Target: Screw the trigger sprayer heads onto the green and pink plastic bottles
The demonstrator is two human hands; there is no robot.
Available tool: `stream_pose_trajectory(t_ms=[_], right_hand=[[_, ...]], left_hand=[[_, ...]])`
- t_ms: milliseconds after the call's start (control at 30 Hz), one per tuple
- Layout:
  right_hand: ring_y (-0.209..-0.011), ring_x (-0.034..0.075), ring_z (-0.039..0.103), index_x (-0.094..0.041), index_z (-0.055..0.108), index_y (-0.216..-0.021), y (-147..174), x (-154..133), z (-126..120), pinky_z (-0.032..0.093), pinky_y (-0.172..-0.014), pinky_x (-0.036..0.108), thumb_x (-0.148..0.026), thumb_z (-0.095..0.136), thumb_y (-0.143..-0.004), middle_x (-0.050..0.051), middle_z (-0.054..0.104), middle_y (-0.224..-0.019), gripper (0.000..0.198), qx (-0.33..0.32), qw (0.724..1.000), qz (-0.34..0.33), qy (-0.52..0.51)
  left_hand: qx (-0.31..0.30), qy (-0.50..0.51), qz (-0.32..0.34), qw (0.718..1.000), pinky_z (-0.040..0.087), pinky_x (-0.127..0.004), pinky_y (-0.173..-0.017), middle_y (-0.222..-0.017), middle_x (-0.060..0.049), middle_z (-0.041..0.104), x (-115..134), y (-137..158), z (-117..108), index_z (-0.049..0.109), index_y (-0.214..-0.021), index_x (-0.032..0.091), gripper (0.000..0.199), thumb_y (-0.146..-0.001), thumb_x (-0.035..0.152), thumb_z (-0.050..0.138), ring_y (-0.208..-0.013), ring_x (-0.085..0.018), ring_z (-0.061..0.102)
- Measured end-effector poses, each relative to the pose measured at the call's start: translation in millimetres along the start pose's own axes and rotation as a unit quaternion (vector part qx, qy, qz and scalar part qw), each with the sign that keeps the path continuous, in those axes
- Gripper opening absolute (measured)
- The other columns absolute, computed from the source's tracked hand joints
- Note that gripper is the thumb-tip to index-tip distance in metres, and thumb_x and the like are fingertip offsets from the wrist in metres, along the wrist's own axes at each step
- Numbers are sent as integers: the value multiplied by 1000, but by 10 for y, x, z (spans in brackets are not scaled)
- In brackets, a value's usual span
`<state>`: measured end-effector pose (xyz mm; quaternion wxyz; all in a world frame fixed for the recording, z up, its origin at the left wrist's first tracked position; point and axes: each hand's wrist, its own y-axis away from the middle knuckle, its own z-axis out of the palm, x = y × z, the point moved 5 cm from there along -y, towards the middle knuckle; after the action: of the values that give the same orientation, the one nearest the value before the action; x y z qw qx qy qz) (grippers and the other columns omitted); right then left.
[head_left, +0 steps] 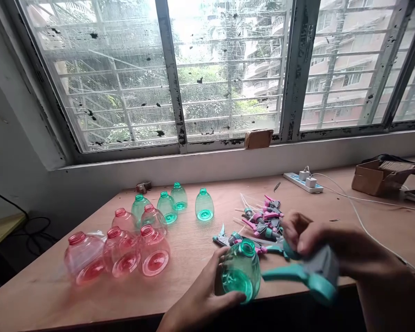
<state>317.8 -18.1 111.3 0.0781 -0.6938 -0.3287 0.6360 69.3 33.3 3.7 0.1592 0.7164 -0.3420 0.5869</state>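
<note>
My left hand (216,290) is wrapped round a clear green spray bottle (241,272) with an uncapped neck, held at the table's front edge. To its right, my right hand (307,235) is closed on a grey and teal trigger sprayer head (320,272), blurred by motion and apart from the bottle. Its teal trigger points left toward the bottle. Just beyond both hands lies a pile of trigger sprayer heads (263,219) in pink, grey and teal, some with thin white tubes.
Several red bottles (155,253) and green bottles (204,205) stand open-necked on the left half of the wooden table (186,281). A power strip (302,182) with a trailing white cable and a cardboard box (376,177) are at the back right. A window borders the far side.
</note>
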Motion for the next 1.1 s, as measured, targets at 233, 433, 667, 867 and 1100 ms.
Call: stream_pose_trajectory(t_ms=[233,433,667,867,1100], right_hand=[[-93,28,67,-36,77,-100,-6,-192,-144,56,-85,43,-38,76,-85,2,74,-102,15,352,926,-133,-43],[-76,26,68,-33,76,-104,-22,-197,-186,56,-68,39,-40,71,-90,2,76,-87,16,382,913,-138,-47],[-76,22,69,-25,71,-115,-144,-20,-115,54,-62,32,-39,70,-93,4,78,-87,27,332,933,-132,-48],[-74,20,68,-25,74,-96,-100,-167,-118,56,-64,32,-39,70,-93,1,73,-82,14,399,897,-177,-74],[-71,23,73,-29,72,-108,-171,30,-23,59,-55,32,-41,76,-87,3,79,-85,24,331,936,-107,-54]], left_hand=[[35,-50,-9,998,31,-51,-121,-155,-7,48,30,13,-47,40,-151,32,80,-82,24,80,-144,-33,42],[35,-51,5,998,33,-48,-121,-152,-4,48,99,44,-41,47,-147,38,85,-74,21,88,-144,-33,40],[27,-34,4,999,31,-49,-122,-152,-3,48,80,23,-33,47,-147,40,86,-74,19,88,-145,-33,40],[24,-38,-5,999,32,-53,-121,-155,-4,47,83,21,-27,47,-147,38,86,-73,22,89,-145,-36,40],[27,-36,-9,999,28,-52,-123,-158,-4,43,2,32,-33,44,-150,38,86,-76,23,86,-147,-35,37]])
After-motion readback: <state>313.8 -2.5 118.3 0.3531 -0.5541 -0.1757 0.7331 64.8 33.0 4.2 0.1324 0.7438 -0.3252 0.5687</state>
